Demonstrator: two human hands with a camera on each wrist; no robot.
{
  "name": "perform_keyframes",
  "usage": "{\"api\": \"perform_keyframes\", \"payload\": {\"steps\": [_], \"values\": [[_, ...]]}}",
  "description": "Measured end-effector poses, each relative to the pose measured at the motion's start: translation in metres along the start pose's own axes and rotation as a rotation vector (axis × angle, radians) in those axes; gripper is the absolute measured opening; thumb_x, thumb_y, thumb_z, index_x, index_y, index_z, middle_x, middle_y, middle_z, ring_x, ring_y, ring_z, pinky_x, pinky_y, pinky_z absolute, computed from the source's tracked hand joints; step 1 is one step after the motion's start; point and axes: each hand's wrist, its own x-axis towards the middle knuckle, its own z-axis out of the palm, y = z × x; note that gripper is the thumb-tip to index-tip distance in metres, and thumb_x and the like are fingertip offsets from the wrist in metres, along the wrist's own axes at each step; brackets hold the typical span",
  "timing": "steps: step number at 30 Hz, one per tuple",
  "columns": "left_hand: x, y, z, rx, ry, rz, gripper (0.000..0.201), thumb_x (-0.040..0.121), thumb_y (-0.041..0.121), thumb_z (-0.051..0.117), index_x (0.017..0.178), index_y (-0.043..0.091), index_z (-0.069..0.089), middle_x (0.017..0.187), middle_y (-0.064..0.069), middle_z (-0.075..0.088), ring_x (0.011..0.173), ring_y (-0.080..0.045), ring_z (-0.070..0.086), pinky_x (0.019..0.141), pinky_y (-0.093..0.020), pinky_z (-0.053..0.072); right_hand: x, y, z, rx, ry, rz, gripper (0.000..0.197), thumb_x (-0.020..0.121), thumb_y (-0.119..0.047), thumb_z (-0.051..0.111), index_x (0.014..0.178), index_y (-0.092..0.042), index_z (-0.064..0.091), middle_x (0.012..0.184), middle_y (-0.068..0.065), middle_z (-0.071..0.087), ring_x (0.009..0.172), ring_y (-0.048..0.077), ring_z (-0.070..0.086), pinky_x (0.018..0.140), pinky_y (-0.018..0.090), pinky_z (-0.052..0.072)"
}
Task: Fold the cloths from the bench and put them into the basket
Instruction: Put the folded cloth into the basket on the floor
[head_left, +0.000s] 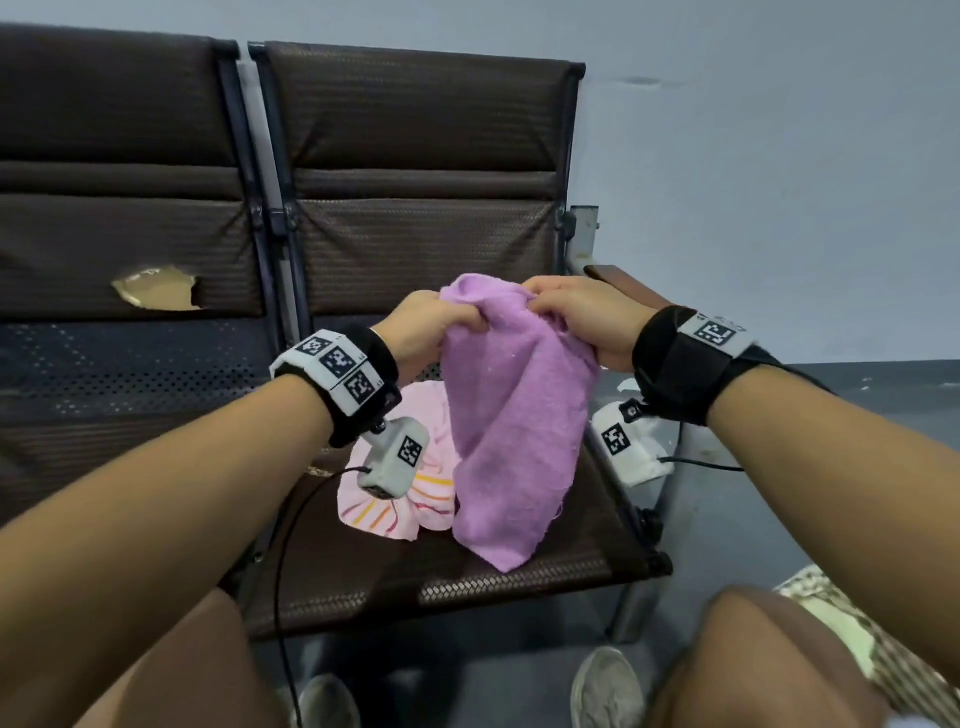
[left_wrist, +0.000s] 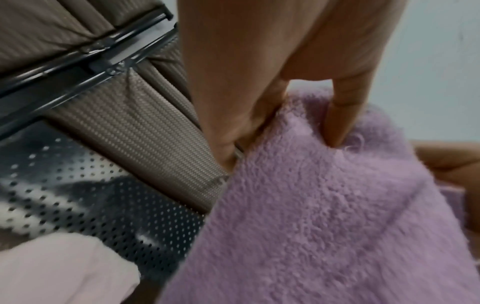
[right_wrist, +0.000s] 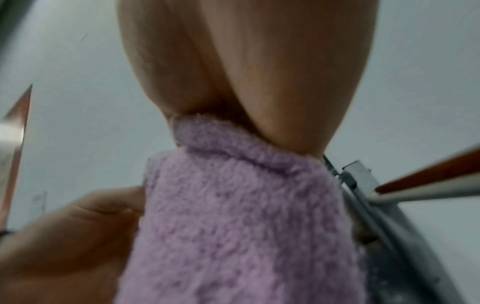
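Observation:
A fluffy purple cloth (head_left: 511, 410) hangs above the bench seat, held up by its top edge with both hands close together. My left hand (head_left: 434, 325) pinches the cloth's left upper part; in the left wrist view the purple cloth (left_wrist: 324, 216) is gripped between thumb and fingers (left_wrist: 340, 115). My right hand (head_left: 582, 317) grips the right upper part; in the right wrist view the purple cloth (right_wrist: 241, 216) hangs out of the curled fingers (right_wrist: 285, 92). A light pink cloth with orange stripes (head_left: 400, 499) lies crumpled on the seat behind the purple one.
The dark brown bench (head_left: 426, 218) has two seat backs; the left back has a tear (head_left: 156, 291). A wooden armrest (head_left: 628, 286) sits at the bench's right end. My knees and shoes are below, and a patterned woven thing (head_left: 852, 639) lies on the floor at right.

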Motion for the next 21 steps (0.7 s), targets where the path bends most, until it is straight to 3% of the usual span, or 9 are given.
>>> {"api": "perform_keyframes", "payload": {"steps": [1,2,5,8,10,13,15,18,21], "values": [[0.002,0.0,0.0,0.02,0.019,0.016,0.034,0.069,0.009,0.07,0.102,-0.001,0.074,0.101,-0.02,0.071,0.091,-0.026,0.066,0.075,-0.033,0.052,0.0,0.005,-0.009,-0.18,0.013,-0.003,0.01,0.092,-0.03,0.064,0.09,-0.023,0.071,0.091,-0.006,0.07,0.086,0.012,0.063,0.078,0.027,0.05],[0.006,0.0,0.0,0.058,0.043,0.045,0.025,0.074,0.01,0.073,0.098,0.003,0.076,0.099,-0.018,0.072,0.09,-0.025,0.067,0.075,-0.033,0.053,0.001,0.012,-0.018,-0.37,0.005,0.017,0.017,0.088,-0.041,0.07,0.092,-0.025,0.071,0.092,-0.007,0.07,0.086,0.01,0.065,0.077,0.024,0.052],[0.024,0.004,0.004,0.23,0.133,0.151,0.016,0.086,0.013,0.072,0.099,0.003,0.076,0.102,-0.016,0.073,0.089,-0.02,0.064,0.084,-0.039,0.054,0.003,0.031,-0.04,-0.693,-0.002,0.111,0.023,0.082,-0.043,0.077,0.076,-0.023,0.068,0.077,-0.006,0.067,0.069,0.01,0.062,0.057,0.015,0.046],[0.041,0.012,0.008,0.304,0.27,0.216,0.019,0.087,0.016,0.071,0.096,0.0,0.075,0.098,-0.018,0.074,0.082,-0.017,0.062,0.083,-0.045,0.056,0.011,0.041,-0.052,-0.577,0.223,0.071,0.015,0.088,-0.03,0.069,0.078,-0.018,0.071,0.075,0.001,0.064,0.069,0.02,0.059,0.06,0.027,0.046],[0.049,0.018,0.007,0.257,0.332,0.259,0.017,0.085,0.019,0.072,0.091,0.004,0.077,0.088,-0.011,0.073,0.077,-0.015,0.062,0.075,-0.04,0.056,0.016,0.04,-0.055,-0.44,0.388,-0.02,0.02,0.089,-0.023,0.061,0.069,-0.021,0.067,0.065,-0.002,0.055,0.064,0.019,0.049,0.056,0.028,0.038],[0.052,0.03,0.004,0.134,0.32,0.32,0.005,0.08,0.023,0.075,0.08,0.019,0.079,0.083,-0.002,0.074,0.076,-0.009,0.064,0.072,-0.032,0.055,0.02,0.032,-0.054,-0.272,0.498,-0.146,0.025,0.087,-0.019,0.054,0.063,-0.018,0.06,0.062,-0.003,0.049,0.06,0.016,0.042,0.058,0.028,0.033],[0.049,0.031,-0.001,0.042,0.265,0.312,0.006,0.076,0.021,0.078,0.082,0.02,0.08,0.084,-0.002,0.075,0.078,-0.012,0.067,0.071,-0.031,0.055,0.021,0.03,-0.051,-0.212,0.511,-0.187,0.025,0.087,-0.022,0.053,0.065,-0.013,0.06,0.065,0.0,0.049,0.063,0.015,0.042,0.062,0.031,0.033],[0.037,0.009,-0.007,0.011,0.197,0.208,0.013,0.072,0.01,0.082,0.082,0.013,0.076,0.085,-0.007,0.073,0.078,-0.017,0.067,0.071,-0.029,0.055,0.015,0.047,-0.045,-0.231,0.46,-0.141,0.028,0.09,-0.028,0.051,0.08,-0.009,0.069,0.074,0.003,0.065,0.068,0.016,0.055,0.067,0.032,0.045],[0.022,-0.04,-0.008,0.138,0.106,0.01,0.025,0.075,0.001,0.08,0.071,0.012,0.059,0.075,-0.01,0.061,0.072,-0.02,0.059,0.065,-0.026,0.051,0.001,0.083,-0.03,-0.333,0.278,-0.017,0.027,0.092,-0.026,0.051,0.089,-0.01,0.072,0.086,0.016,0.071,0.077,0.023,0.061,0.071,0.035,0.05]]}}
